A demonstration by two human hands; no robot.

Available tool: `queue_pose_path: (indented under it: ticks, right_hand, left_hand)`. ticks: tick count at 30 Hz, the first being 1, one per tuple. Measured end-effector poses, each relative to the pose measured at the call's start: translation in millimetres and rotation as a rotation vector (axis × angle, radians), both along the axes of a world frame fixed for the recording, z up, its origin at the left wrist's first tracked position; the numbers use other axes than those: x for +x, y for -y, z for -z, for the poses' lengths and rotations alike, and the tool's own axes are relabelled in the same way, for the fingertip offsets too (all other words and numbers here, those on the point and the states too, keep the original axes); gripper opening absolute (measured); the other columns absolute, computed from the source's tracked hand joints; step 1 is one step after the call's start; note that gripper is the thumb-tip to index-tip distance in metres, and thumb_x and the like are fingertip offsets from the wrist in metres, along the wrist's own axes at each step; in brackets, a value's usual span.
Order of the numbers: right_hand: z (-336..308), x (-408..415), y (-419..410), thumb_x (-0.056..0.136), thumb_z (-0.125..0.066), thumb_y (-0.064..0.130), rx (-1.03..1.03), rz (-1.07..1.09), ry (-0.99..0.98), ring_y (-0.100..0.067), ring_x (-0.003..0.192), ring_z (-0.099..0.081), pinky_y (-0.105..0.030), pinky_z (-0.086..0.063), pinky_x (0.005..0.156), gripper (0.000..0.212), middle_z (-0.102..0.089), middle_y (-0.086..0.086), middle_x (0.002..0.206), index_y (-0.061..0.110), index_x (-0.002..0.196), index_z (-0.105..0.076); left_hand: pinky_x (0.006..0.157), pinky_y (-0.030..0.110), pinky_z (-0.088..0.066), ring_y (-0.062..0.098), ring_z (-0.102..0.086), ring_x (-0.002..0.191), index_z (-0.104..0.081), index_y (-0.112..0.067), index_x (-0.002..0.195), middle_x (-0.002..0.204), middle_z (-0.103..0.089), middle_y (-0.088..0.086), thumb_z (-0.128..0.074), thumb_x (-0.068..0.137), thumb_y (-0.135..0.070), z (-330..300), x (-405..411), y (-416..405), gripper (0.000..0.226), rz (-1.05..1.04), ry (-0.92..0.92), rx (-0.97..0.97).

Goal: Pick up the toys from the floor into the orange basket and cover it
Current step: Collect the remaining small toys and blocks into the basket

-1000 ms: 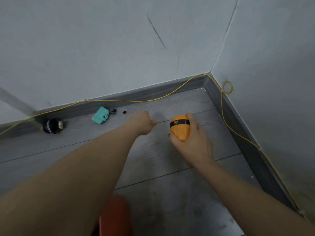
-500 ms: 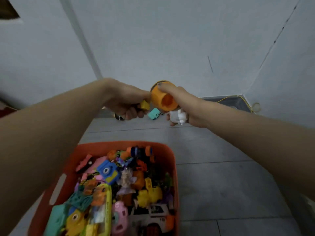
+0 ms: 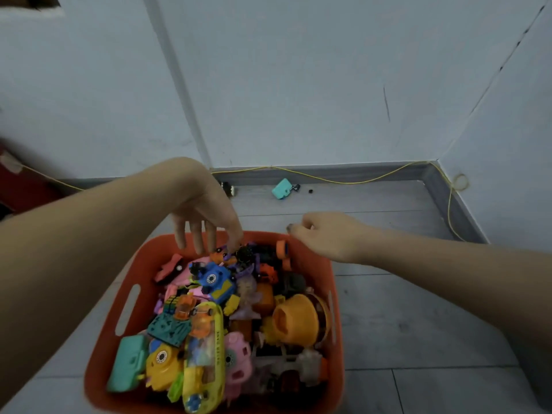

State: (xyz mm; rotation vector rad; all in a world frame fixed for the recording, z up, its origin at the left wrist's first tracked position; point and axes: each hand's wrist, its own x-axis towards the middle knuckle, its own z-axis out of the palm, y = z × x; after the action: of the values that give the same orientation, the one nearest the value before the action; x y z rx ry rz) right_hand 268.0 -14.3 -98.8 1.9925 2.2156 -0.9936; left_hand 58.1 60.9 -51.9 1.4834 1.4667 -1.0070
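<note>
The orange basket (image 3: 131, 297) stands on the floor below me, heaped with several coloured toys. An orange egg-shaped toy (image 3: 294, 319) lies on the pile at its right side. My left hand (image 3: 206, 213) hangs over the basket's far rim with fingers pointing down and holds nothing. My right hand (image 3: 324, 234) hovers over the far right corner, fingers loosely curled, with nothing visible in it. On the floor by the far skirting lie a teal toy (image 3: 281, 188), a tiny black piece (image 3: 310, 191) and a dark toy (image 3: 228, 188) partly hidden behind my left wrist.
A yellow cable (image 3: 334, 180) runs along the skirting and down the right wall's base, with a loop (image 3: 460, 182) at the corner. Walls close in behind and to the right. A red object (image 3: 18, 186) sits at the left edge. No basket lid is in view.
The orange toy has left my right hand and now lies in the basket. Both hands have dropped over the basket's far rim and hold nothing.
</note>
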Motion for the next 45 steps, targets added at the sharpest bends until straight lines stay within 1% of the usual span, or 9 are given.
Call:
queue_pose_path:
  ticks: [5,10,17,23,26,30,36,39,45]
  right_hand:
    - [24.4,-6.1,-9.6,0.103,-0.028,0.048,-0.259,-0.063,0.154,-0.031,0.104,-0.061,-0.035,-0.053,0.084,0.046,-0.059,-0.013,0.119,0.016,0.122,-0.056]
    - [39.3,-11.3,-15.3,0.101,-0.038,0.034,-0.166,0.13,0.097,-0.014,0.059,-0.049,-0.023,-0.037,0.052,0.041,-0.051,-0.003,0.066,0.013,0.068,-0.05]
    - [45.2,-66.0,-50.1,0.092,-0.045,0.04,-0.065,0.146,0.04,-0.017,0.064,-0.053,-0.025,-0.038,0.054,0.035,-0.056,-0.003,0.068,0.015,0.069,-0.055]
    - [39.7,-125.0,-94.3,0.089,-0.053,0.041,-0.169,-0.023,0.079,-0.025,0.066,-0.06,-0.028,-0.051,0.059,0.036,-0.056,-0.005,0.067,0.014,0.066,-0.054]
    - [31.8,-123.5,-119.4,0.086,-0.06,0.043,-0.362,-0.045,-0.047,-0.024,0.081,-0.063,-0.037,-0.06,0.075,0.03,-0.058,-0.001,0.083,0.017,0.077,-0.073]
    - [45.5,-92.3,-160.3,0.089,-0.057,0.042,-0.269,0.243,-0.3,-0.02,0.096,-0.065,-0.038,-0.058,0.083,0.03,-0.064,-0.003,0.101,0.015,0.1,-0.066]
    - [107.9,-26.3,-206.8,0.09,-0.056,0.051,-0.07,0.272,0.029,-0.031,0.116,-0.052,-0.036,-0.045,0.092,0.055,-0.049,-0.013,0.135,0.023,0.137,-0.046]
    - [150.3,-11.1,-216.9,0.091,-0.052,0.056,-0.032,0.296,0.096,-0.037,0.134,-0.036,-0.039,-0.035,0.104,0.067,-0.037,-0.02,0.144,0.023,0.147,-0.034]
    - [212.4,0.4,-255.0,0.075,-0.045,0.083,-0.054,0.297,0.253,-0.04,0.139,-0.024,-0.052,-0.035,0.108,0.091,-0.022,-0.02,0.148,0.039,0.149,-0.016]
  left_hand:
    - [0.087,0.038,-0.056,0.026,-0.064,0.104,-0.044,-0.014,0.132,0.12,-0.059,0.01,-0.067,0.085,-0.049,28.6,-11.7,-3.2,0.064,0.184,-0.022,0.371]
    - [0.101,0.037,-0.043,0.024,-0.053,0.12,-0.044,-0.032,0.139,0.139,-0.051,0.004,-0.049,0.096,-0.04,58.8,-5.2,-9.8,0.044,0.395,0.046,0.438]
    - [0.062,0.025,-0.049,0.027,-0.061,0.095,-0.056,-0.013,0.129,0.124,-0.06,0.01,-0.043,0.097,-0.02,55.2,-25.9,-37.0,0.035,0.502,-0.143,0.363]
    - [0.082,0.034,-0.057,0.019,-0.066,0.103,-0.054,-0.012,0.128,0.121,-0.064,0.007,-0.035,0.1,-0.017,55.4,-57.9,-67.2,0.035,0.207,0.029,0.292]
    - [0.088,0.044,-0.056,0.022,-0.066,0.098,-0.05,-0.017,0.126,0.114,-0.064,0.007,-0.033,0.098,-0.023,55.3,-62.6,-92.3,0.034,0.085,0.15,0.435]
    - [0.078,0.031,-0.042,0.026,-0.049,0.097,-0.051,-0.014,0.129,0.127,-0.054,0.01,-0.036,0.1,-0.026,64.8,-54.4,-128.2,0.035,0.016,0.197,0.645]
    - [0.078,0.032,-0.04,0.031,-0.05,0.112,-0.043,-0.013,0.138,0.136,-0.048,0.014,-0.047,0.095,-0.029,118.6,-35.1,-167.9,0.045,-0.197,0.176,0.619]
    - [0.103,0.041,-0.041,0.035,-0.046,0.128,-0.031,-0.012,0.147,0.144,-0.045,0.015,-0.055,0.092,-0.034,156.8,-25.0,-184.6,0.064,-0.339,0.177,0.621]
    - [0.112,0.035,-0.026,0.041,-0.021,0.141,-0.012,-0.023,0.154,0.155,-0.004,0.022,-0.057,0.092,-0.043,211.3,-6.6,-209.0,0.08,-0.497,0.155,0.546]
